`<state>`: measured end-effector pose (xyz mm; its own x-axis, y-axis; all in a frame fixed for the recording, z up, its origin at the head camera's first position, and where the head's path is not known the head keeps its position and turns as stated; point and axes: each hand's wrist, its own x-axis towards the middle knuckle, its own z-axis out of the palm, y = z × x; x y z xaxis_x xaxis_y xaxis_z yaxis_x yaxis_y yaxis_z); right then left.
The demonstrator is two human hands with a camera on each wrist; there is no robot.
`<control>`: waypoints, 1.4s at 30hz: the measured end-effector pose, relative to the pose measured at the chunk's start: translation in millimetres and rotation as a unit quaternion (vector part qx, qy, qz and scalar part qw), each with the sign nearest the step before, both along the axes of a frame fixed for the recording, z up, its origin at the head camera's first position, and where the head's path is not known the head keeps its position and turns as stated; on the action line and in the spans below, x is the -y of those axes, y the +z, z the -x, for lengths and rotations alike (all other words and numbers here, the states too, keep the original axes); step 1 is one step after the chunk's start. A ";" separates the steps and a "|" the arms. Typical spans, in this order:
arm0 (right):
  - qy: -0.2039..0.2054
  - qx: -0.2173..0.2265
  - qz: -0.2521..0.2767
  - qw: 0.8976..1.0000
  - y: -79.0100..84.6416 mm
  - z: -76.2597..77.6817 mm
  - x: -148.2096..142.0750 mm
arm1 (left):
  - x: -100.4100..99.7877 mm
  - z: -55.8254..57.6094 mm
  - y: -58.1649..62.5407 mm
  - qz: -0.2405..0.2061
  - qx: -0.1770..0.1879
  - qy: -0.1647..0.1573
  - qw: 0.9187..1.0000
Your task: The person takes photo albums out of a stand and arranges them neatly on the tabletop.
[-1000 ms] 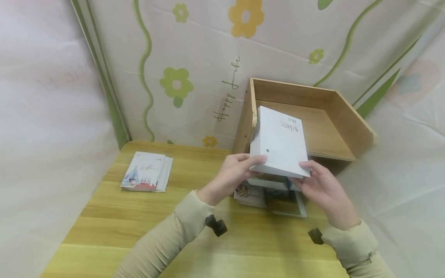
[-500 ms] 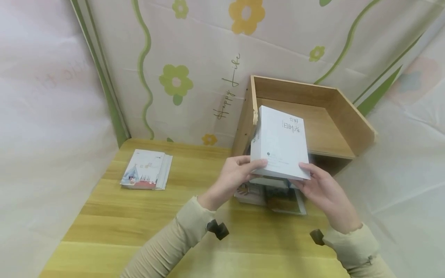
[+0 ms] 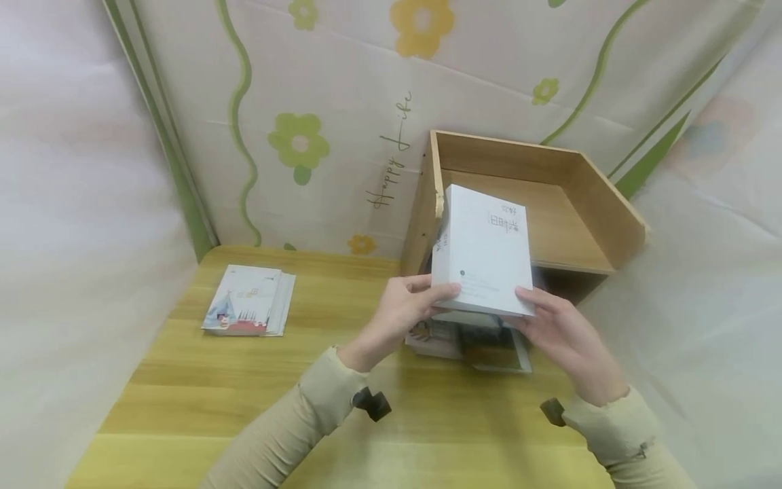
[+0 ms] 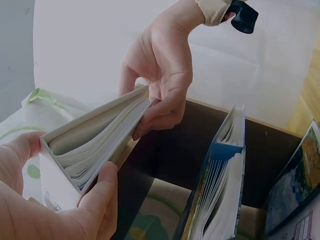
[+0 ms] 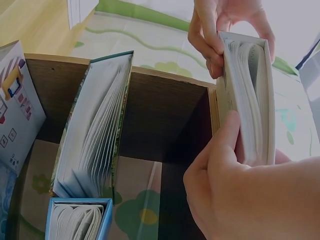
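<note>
A thick white photo album (image 3: 489, 251) with dark lettering on its cover is held up in front of the wooden shelf (image 3: 507, 183). My left hand (image 3: 403, 312) grips its lower left side, thumb on the cover. At the lower right corner my right hand (image 3: 565, 333) pinches it, thumb on top and fingers beneath. In the left wrist view the album's pages (image 4: 105, 135) fan slightly between the covers. Beneath, in the shelf's lower compartment, stands an album with blue on it (image 4: 215, 185), and a blue-edged one (image 5: 80, 220) shows in the right wrist view.
A small stack of white albums (image 3: 247, 299) lies on the left of the wooden table (image 3: 342, 285). An album with cartoon print (image 5: 15, 110) stands at the compartment's side. A flower-printed curtain (image 3: 336, 81) hangs behind the table.
The whole head view has shifted slightly, with the scene sliding a little left. Both hands keep their hold on the white photo album, which stays in front of the shelf.
</note>
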<state>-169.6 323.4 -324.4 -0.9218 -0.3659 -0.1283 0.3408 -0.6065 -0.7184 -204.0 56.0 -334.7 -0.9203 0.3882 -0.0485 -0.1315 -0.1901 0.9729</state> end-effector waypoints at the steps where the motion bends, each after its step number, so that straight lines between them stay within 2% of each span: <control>1: 0.006 -0.010 -0.009 1.000 -0.1 1.4 1.1 | 1.0 0.4 -0.4 -0.005 0.000 0.001 1.000; 5: 0.013 -0.042 -0.027 0.999 0.1 2.5 4.3 | 3.5 1.2 -1.8 0.002 -0.004 0.002 1.000; 11: 0.005 -0.032 -0.018 0.999 -3.3 -4.2 5.1 | 3.4 -4.9 -7.3 0.034 0.000 0.017 0.999; 18: 0.001 -0.016 -0.024 1.000 -10.0 -12.7 3.7 | 2.2 -13.0 -14.7 0.011 0.002 0.013 1.000; 24: 0.009 -0.019 -0.036 0.999 -15.7 -17.0 3.7 | 4.5 -17.0 -21.2 0.027 -0.018 0.017 0.999; 29: 0.008 -0.026 -0.044 0.999 -20.4 -18.5 1.9 | 4.2 -18.7 -25.2 0.027 -0.016 0.012 0.999; 36: 0.009 -0.025 -0.061 0.998 -25.8 -22.1 1.1 | 6.0 -22.2 -31.0 -0.018 -0.017 -0.015 1.000; 42: 0.008 -0.025 -0.082 0.996 -30.4 -27.0 1.4 | 8.0 -25.9 -33.8 0.005 -0.025 -0.011 1.000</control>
